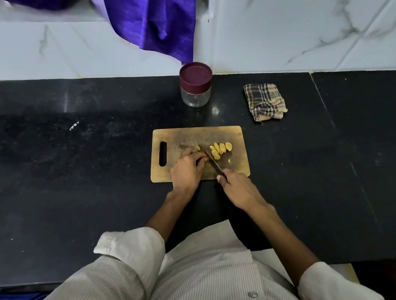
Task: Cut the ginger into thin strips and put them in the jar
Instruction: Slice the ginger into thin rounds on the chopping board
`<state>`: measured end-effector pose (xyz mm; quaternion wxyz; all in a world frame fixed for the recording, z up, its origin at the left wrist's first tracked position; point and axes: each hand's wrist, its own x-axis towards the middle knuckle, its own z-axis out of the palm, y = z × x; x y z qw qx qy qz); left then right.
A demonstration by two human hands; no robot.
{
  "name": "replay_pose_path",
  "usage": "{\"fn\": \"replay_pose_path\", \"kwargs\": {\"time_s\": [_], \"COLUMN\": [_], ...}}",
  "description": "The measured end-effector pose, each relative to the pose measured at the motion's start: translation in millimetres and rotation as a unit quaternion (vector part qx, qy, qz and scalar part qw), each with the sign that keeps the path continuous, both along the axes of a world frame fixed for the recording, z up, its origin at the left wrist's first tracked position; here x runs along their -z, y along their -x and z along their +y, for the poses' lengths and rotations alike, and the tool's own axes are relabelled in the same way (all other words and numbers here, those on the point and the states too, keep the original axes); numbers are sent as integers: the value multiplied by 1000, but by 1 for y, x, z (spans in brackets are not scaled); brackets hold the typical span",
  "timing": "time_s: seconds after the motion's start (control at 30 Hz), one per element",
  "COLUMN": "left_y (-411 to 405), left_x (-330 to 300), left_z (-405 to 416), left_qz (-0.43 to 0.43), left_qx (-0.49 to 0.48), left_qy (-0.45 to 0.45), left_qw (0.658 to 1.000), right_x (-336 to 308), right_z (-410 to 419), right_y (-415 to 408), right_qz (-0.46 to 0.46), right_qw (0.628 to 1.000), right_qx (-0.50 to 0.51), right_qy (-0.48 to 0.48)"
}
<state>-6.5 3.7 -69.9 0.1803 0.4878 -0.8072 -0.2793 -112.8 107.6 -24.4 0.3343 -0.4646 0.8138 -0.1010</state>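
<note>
A wooden cutting board [233,133] lies on the black counter. Several yellow ginger slices [220,149] lie fanned on it, right of the knife. My left hand [187,171] holds down the uncut ginger piece [197,148], which is mostly hidden under my fingers. My right hand [240,189] grips the handle of a small knife [213,164], whose blade rests on the board right beside my left fingertips. A small ginger bit [229,161] lies alone near the board's front. The glass jar [196,87] with its maroon lid on stands behind the board by the wall.
A folded checked cloth [265,101] lies to the right of the jar. A purple fabric [155,13] hangs down the tiled wall above the jar. The black counter [64,172] stretches wide to the left and right.
</note>
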Motion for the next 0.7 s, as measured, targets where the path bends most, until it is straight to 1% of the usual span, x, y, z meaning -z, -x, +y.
{"fn": "replay_pose_path", "kwargs": {"time_s": [0.13,0.27,0.4,0.5,0.7], "left_y": [-1,0,-1,1,0], "left_x": [-1,-1,2,4,3], "left_z": [-1,0,2,3,0], "left_qz": [-4,-5,1,8,20], "left_qx": [0,-4,-23,-35,-28], "left_qy": [-1,-1,4,0,-9], "left_qw": [1000,1000,1000,999,999], "right_x": [-1,-1,-1,0,2], "right_z": [-1,0,-1,-1,-5], "right_y": [-3,-7,-10,-11,-13], "right_qz": [22,44,54,56,49], "right_qw": [1000,999,998,998,998], "right_qx": [0,-3,-3,2,19], "right_qy": [0,-20,-17,-17,-32]}}
